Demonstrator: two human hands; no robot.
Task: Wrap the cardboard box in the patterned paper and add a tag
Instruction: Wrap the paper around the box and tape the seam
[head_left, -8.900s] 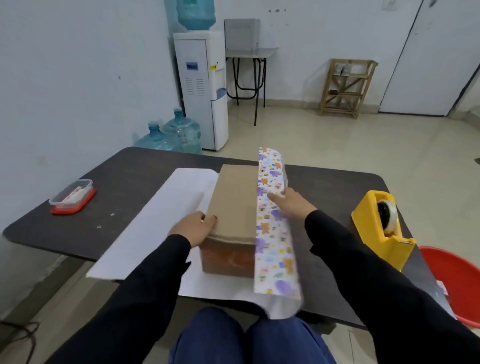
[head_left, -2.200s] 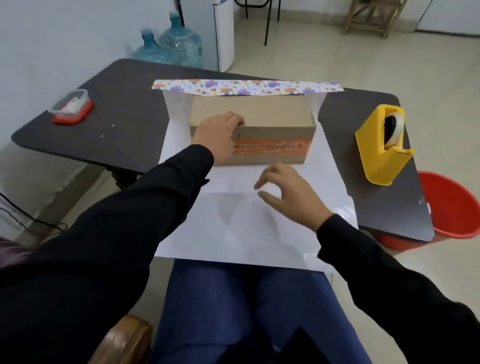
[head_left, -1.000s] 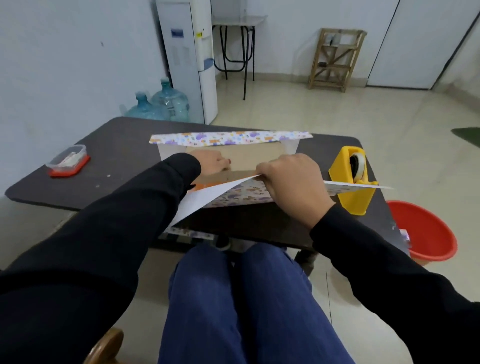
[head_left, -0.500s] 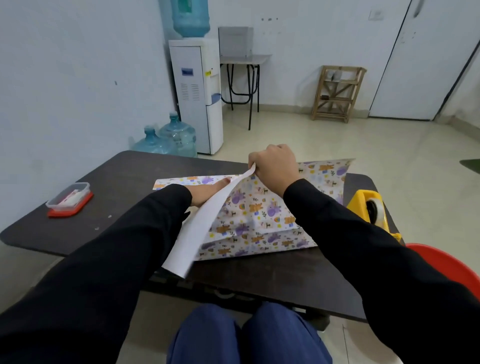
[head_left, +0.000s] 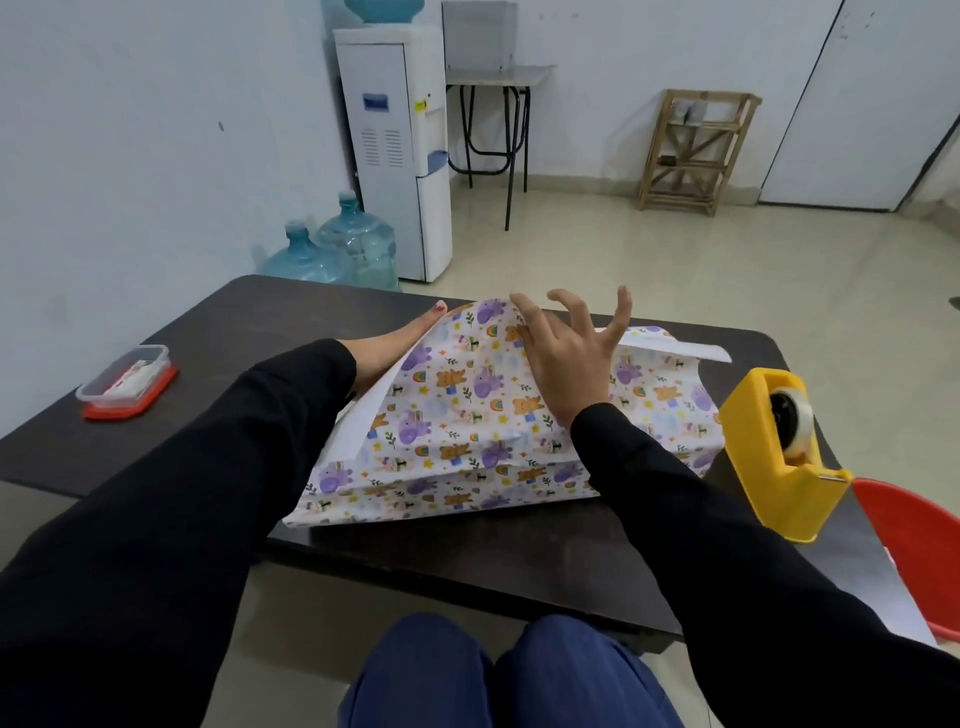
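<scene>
The patterned paper (head_left: 467, 415), white with purple and orange animals, is draped print side up over the cardboard box, which is fully hidden beneath it. My left hand (head_left: 395, 345) lies flat under the paper's left flap, fingers straight along the box top. My right hand (head_left: 566, 353) rests its palm on top of the paper with the fingers spread and lifted. A white underside strip of the paper shows at the left fold. No tag is in view.
A yellow tape dispenser (head_left: 774, 457) stands at the right on the dark table (head_left: 208, 374). A small clear container with a red lid (head_left: 127, 382) sits at the table's left. A red bucket (head_left: 919, 551) is on the floor at right.
The near flap of paper has come down over the box top. My right hand has let go of the paper's edge and now spreads its fingers above it.
</scene>
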